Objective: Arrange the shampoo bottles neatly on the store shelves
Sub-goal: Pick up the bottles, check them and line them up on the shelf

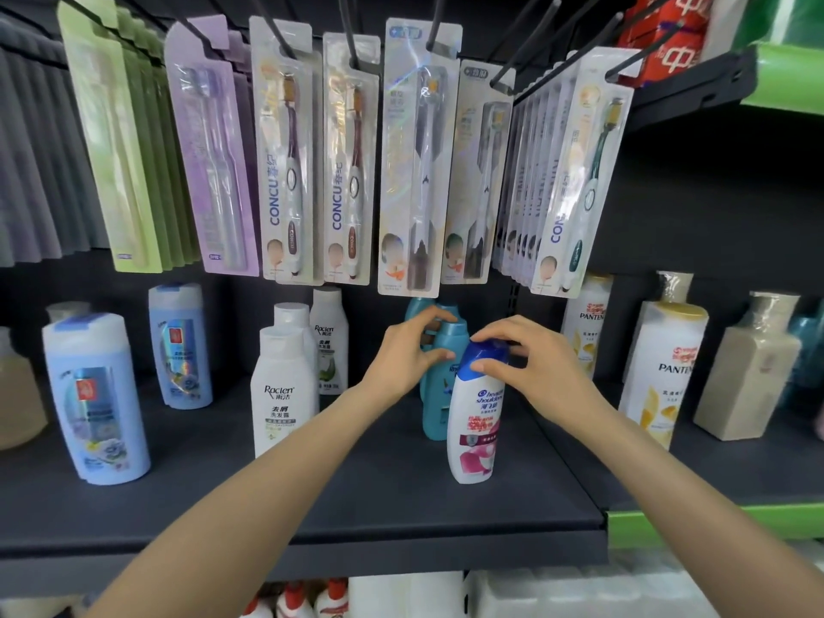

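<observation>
- The right hand [530, 365] pinches the blue cap of the white shampoo bottle [475, 421], which stands near the front of the dark shelf [356, 497].
- The left hand [408, 354] curls round the top of the teal bottle [439, 394] just behind it.
- Step in hand, seemingly: lining these two up; next, the white one likely needs squaring, label forward.
- No containers show; other bottles stand loose along the shelf.
</observation>
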A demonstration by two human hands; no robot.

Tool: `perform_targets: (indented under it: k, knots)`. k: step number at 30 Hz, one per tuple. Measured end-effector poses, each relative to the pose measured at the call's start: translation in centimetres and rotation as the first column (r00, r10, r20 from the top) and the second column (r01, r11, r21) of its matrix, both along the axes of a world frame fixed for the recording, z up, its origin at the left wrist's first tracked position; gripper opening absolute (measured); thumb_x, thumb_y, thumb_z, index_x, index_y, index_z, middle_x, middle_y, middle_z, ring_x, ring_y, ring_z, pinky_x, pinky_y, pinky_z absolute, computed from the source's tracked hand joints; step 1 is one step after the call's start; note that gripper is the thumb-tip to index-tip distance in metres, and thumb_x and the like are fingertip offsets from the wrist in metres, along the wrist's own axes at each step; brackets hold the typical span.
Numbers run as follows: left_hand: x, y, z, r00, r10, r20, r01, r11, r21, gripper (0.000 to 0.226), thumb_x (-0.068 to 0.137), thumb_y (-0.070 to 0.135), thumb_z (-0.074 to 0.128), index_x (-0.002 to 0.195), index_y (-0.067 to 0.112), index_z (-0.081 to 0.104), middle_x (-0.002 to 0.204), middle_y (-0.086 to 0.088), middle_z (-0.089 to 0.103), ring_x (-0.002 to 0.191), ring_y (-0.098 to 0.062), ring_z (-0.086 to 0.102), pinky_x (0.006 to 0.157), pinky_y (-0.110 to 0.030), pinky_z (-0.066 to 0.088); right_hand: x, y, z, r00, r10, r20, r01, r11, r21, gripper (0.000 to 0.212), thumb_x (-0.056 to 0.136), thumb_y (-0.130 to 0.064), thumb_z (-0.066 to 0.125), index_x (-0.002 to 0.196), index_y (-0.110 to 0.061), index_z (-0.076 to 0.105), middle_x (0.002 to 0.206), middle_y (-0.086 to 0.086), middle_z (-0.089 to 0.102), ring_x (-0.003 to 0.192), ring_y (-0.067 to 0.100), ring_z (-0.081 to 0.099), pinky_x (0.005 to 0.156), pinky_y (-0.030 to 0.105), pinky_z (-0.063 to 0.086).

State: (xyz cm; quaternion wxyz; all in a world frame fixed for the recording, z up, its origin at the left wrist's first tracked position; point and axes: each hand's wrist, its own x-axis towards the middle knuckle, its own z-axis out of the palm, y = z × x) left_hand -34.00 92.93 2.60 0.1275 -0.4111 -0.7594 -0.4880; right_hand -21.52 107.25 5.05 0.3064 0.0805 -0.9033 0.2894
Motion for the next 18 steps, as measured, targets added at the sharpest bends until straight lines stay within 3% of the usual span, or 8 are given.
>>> perform_targets:
  k: [4, 9, 14, 18]
  knots:
    - [-0.4, -0.5, 0.0, 0.999, -0.031, 0.043, 0.03, 0.999, 0.033, 0.038, 0.082, 0.013, 0.07, 0.117, 0.02, 0.057, 0.111, 0.0, 0.061, 0.098, -0.011, 0.061, 0.088, -0.021, 0.049, -0.3, 0.1, 0.7, 0.999, -0.004, -0.039, 0.001, 0.998, -0.067, 0.018, 0.087, -0.024, 0.063, 0.105, -0.023, 0.066, 0.104, -0.008, 0.06, 0.099, 0.003, 0.057, 0.085, 0.015, 0.047]
    - [-1.8, -1.0, 0.6, 0.995, 0.097, 0.003, -0.097, 0.992, 0.083, 0.028, 0.093, 0.011, 0.054, 0.121, 0.011, 0.058, 0.113, -0.005, 0.064, 0.096, -0.011, 0.059, 0.078, -0.001, 0.039, -1.8, 0.8, 2.2, 0.998, -0.049, 0.028, 0.05, 0.998, -0.034, 0.024, 0.096, -0.024, 0.049, 0.115, -0.019, 0.063, 0.111, -0.003, 0.059, 0.095, -0.001, 0.053, 0.078, -0.003, 0.034]
    - [-4.4, 0.4, 1.2, 0.983, 0.178, -0.047, -0.181, 0.98, -0.084, 0.031, 0.097, 0.018, 0.045, 0.125, 0.01, 0.057, 0.122, -0.012, 0.061, 0.114, -0.026, 0.056, 0.093, -0.025, 0.04, -3.2, 0.8, 2.6, 0.975, -0.013, 0.221, 0.01, 1.0, 0.014, 0.037, 0.097, -0.028, 0.047, 0.133, -0.022, 0.051, 0.13, -0.002, 0.051, 0.113, 0.01, 0.051, 0.092, 0.017, 0.036]
    - [-5.2, 1.8, 1.8, 0.993, 0.117, -0.014, -0.117, 0.97, -0.211, 0.038, 0.099, 0.022, 0.044, 0.136, 0.014, 0.049, 0.138, -0.011, 0.05, 0.126, -0.027, 0.046, 0.106, -0.029, 0.033, -3.5, 0.7, 2.3, 0.957, -0.002, 0.29, -0.005, 1.0, 0.024, 0.036, 0.098, -0.03, 0.045, 0.131, -0.021, 0.054, 0.13, -0.002, 0.052, 0.109, 0.006, 0.05, 0.091, 0.014, 0.034]
